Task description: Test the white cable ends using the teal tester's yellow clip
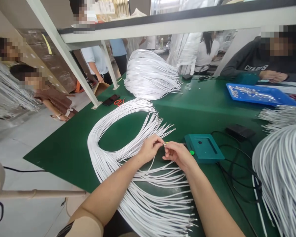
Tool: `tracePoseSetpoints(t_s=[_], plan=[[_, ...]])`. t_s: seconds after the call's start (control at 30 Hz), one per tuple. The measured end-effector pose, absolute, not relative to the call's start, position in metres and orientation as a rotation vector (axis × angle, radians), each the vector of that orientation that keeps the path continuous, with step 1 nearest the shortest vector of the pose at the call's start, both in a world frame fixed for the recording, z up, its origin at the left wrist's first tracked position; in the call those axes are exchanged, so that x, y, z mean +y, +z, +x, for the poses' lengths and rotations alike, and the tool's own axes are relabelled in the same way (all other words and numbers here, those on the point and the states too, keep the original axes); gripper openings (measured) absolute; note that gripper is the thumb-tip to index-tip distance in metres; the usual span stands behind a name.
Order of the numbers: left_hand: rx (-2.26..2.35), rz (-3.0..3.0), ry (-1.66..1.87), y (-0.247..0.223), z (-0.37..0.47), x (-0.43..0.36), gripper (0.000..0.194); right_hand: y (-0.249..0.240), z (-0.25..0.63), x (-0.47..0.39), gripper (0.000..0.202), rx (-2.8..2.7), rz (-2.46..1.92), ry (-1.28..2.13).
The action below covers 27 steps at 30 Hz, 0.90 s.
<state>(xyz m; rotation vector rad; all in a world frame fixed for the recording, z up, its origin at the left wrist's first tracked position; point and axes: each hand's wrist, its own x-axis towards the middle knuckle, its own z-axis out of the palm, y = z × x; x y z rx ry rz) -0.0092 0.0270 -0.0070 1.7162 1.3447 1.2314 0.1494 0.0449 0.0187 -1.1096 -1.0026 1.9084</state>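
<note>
My left hand (150, 148) pinches the end of a thin white cable between thumb and fingers. Close against it, my right hand (177, 153) is closed on the same small tip; its exact shape is hidden by the fingers. Just right of my right hand sits a teal box-shaped device (205, 148) with a green button and a thin metal rod pointing toward my fingers. Under and around both hands curves a big looped bundle of white cables (98, 144), its many ends tipped with small metal pieces.
Another white cable coil (150, 75) lies at the back, and a larger bundle (283, 177) on the right. A blue tray (261, 95) holds small parts. A black phone (111, 99) and orange-handled tool (118, 102) lie left. Black cords trail right; a person sits across the table.
</note>
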Motion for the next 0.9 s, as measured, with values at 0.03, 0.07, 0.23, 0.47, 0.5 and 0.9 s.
tracePoseSetpoints(t_s=[0.03, 0.07, 0.23, 0.47, 0.5, 0.9], plan=[[1.342, 1.683, 1.219, -0.007, -0.009, 0.027, 0.011, 0.020, 0.149, 0.045, 0.019, -1.018, -1.133, 1.864], [1.345, 1.648, 1.209, -0.008, -0.008, 0.028, 0.010, 0.021, 0.148, 0.044, 0.018, -1.041, -1.161, 1.787], [1.332, 1.500, 1.175, -0.014, -0.007, 0.031, 0.009, 0.023, 0.141, 0.041, 0.025, -1.242, -1.170, 1.434], [1.139, 1.218, 1.116, -0.015, -0.007, 0.036, 0.018, 0.006, 0.143, 0.047, 0.032, -1.116, -1.166, 1.454], [1.103, 1.175, 1.118, -0.014, -0.007, 0.036, 0.020, 0.005, 0.144, 0.048, 0.034, -1.101, -1.153, 1.480], [0.779, 0.895, 0.972, -0.004, -0.011, 0.032, 0.050, 0.008, 0.152, 0.053, 0.023, -1.529, -1.225, 1.241]])
